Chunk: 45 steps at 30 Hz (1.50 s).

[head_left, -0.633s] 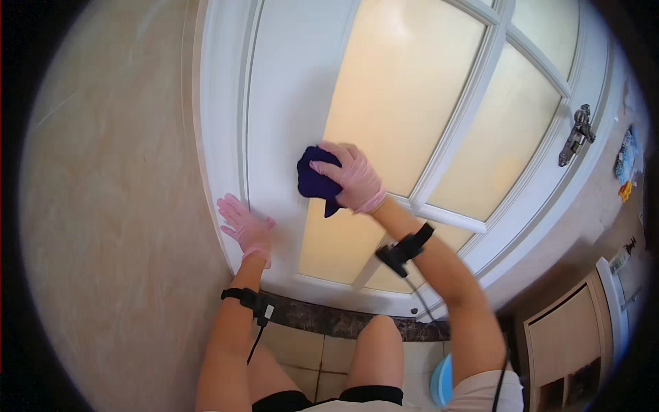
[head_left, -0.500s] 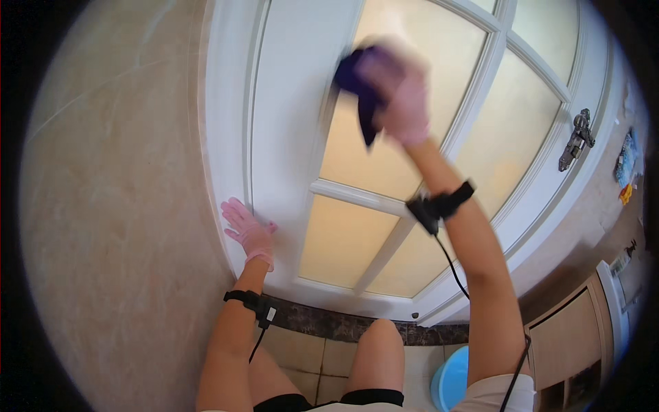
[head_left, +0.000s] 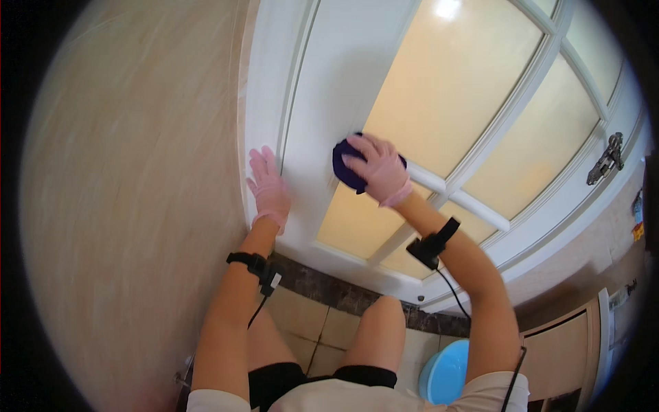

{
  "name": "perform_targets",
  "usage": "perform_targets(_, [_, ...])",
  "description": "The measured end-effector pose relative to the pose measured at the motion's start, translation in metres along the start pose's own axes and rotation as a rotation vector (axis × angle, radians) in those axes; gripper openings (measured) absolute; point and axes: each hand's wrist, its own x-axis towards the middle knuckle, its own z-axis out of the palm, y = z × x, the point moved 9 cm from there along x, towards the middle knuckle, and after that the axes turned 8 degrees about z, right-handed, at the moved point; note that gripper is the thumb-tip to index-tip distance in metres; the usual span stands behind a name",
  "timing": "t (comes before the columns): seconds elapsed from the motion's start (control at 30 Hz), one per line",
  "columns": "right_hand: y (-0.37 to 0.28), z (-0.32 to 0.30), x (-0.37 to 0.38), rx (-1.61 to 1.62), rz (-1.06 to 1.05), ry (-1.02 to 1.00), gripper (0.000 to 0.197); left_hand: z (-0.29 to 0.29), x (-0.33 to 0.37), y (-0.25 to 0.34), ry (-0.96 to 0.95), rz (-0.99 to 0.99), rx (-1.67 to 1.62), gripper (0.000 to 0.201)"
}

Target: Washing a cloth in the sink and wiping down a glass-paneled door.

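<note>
A white door (head_left: 336, 82) with yellowish glass panes (head_left: 446, 89) fills the view ahead of me. My right hand (head_left: 381, 168), in a pink glove, presses a dark purple cloth (head_left: 348, 165) against the door, where the plain left side meets the glazed part and a crossbar. The cloth is bunched under its curved fingers. My left hand (head_left: 270, 189), gloved in pink too, lies on the white door frame at the left, fingers stretched out and holding nothing.
Close on the left runs a beige wall (head_left: 158, 172). A metal door handle (head_left: 607, 159) juts out at the right. On the tiled floor (head_left: 295, 316) a light blue basin (head_left: 445, 371) stands by my right arm, beside a wooden cabinet (head_left: 559, 350).
My right hand has brought the cloth down from the upper pane to the crossbar level. The left hand has slid a little up the frame, and the view has shifted.
</note>
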Motion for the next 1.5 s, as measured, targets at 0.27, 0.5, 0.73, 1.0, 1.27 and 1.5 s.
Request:
perform_targets(0.27, [0.094, -0.127, 0.078, -0.014, 0.320, 0.852, 0.051, 0.023, 0.007, 0.012, -0.038, 0.141, -0.272, 0.067])
perform_targets(0.5, [-0.030, 0.100, 0.003, 0.124, -0.329, -0.104, 0.029, 0.020, -0.002, -0.017, 0.027, 0.095, -0.531, 0.049])
perform_targets(0.73, [0.017, 0.000, 0.092, 0.207, 0.173, 0.550, 0.041, 0.009, -0.029, -0.084, 0.039, -0.187, -0.621, 0.042])
perform_targets(1.0, [-0.050, 0.088, 0.093, -0.041, 0.035, 0.475, 0.031, 0.039, -0.071, -0.113, 0.183, -0.222, -0.721, 0.047])
perform_targets(1.27, [-0.096, 0.213, 0.011, 0.496, 0.202, -0.338, 0.044, 0.025, -0.069, -0.053, 0.022, -0.064, -0.648, 0.070])
perform_targets(1.5, [-0.030, 0.021, 0.059, 1.108, 0.290, -0.130, 0.072, -0.069, 0.028, 0.008, 0.674, 0.202, -0.801, 0.082])
